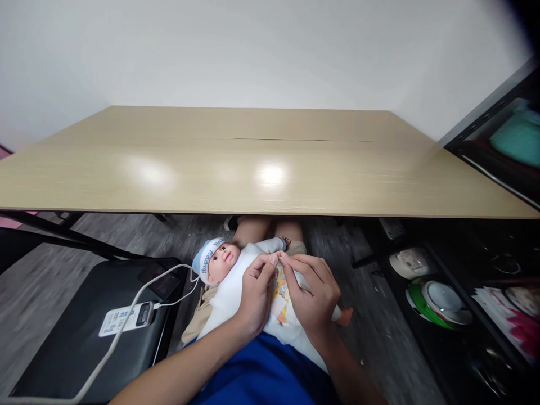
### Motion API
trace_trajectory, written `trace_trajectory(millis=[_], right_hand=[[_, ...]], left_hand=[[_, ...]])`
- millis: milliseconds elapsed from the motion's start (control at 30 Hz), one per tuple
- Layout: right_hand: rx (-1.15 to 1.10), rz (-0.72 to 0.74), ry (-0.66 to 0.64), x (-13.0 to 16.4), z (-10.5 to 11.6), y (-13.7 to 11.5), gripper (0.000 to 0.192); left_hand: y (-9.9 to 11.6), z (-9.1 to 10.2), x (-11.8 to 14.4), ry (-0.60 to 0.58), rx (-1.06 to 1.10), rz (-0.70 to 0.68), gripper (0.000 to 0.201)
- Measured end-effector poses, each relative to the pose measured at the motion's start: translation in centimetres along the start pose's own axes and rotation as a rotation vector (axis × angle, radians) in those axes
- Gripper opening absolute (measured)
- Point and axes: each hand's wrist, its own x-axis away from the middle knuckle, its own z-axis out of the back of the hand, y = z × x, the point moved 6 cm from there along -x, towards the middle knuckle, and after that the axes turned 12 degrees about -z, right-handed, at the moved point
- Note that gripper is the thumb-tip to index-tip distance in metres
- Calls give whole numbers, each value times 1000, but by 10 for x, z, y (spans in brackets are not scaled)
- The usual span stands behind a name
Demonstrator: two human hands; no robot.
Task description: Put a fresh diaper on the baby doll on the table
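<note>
Across my lap lies a baby doll (228,256) with its head to the left, wearing a blue and white cap (207,260) with "Happy Baby" lettering. Its white top (228,287) carries a yellow and orange print. Over the doll's chest, my left hand (258,292) has its thumb and fingertips pinched together. My right hand (313,287) is pinched in the same way, its fingertips meeting those of the left. Whatever lies between the fingertips is too small to make out. One orange-toned doll foot (345,316) shows beyond my right hand.
A wooden table (202,174) stands in front, its near edge above my knees. At left, a black seat (76,315) holds a white power bank (126,319) with a white cable (139,295). Dark shelves at right hold a green-rimmed container (436,304) and other items.
</note>
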Motion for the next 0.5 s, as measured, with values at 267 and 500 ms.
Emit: trace_trajectory(millis=[267, 500], right_hand=[[21, 12, 22, -3, 1, 1, 31], [20, 2, 15, -1, 0, 4, 32]], left_hand=[[-3, 2, -3, -26, -58, 2, 31], [-7, 7, -3, -40, -120, -7, 31]])
